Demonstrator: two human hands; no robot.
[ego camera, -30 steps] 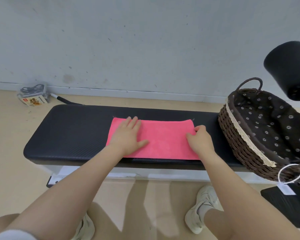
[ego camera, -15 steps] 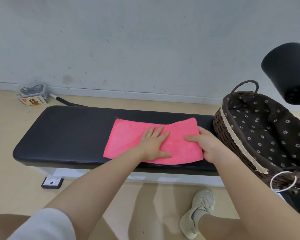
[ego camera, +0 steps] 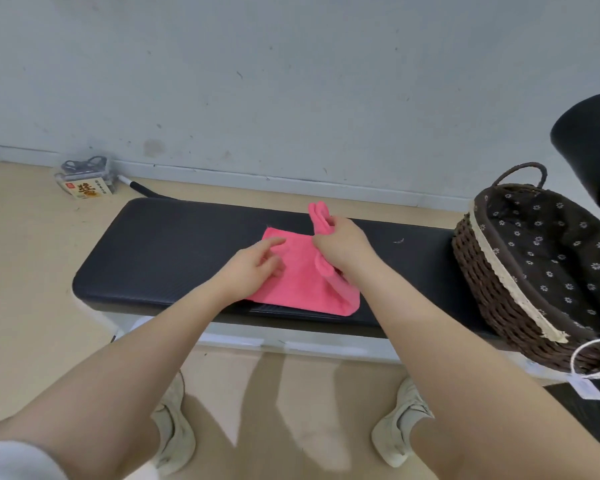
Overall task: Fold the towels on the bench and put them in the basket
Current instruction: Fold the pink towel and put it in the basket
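Pink towel [ego camera: 300,282]: on the black counter [ego camera: 174,258], right edge lifted.
Right hand [ego camera: 342,245]: fingers pinch the raised towel edge.
Left hand [ego camera: 253,268]: fingers relaxed, resting on towel.
Wicker basket [ego camera: 489,282]: counter's right end.

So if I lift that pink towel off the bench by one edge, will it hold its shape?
Probably not. The pink towel looks floppy: the edge gripped by the right hand bunches and droops. It seems light, rising with a pinch. The left hand rests on it, likely so it won't slide on the bench.
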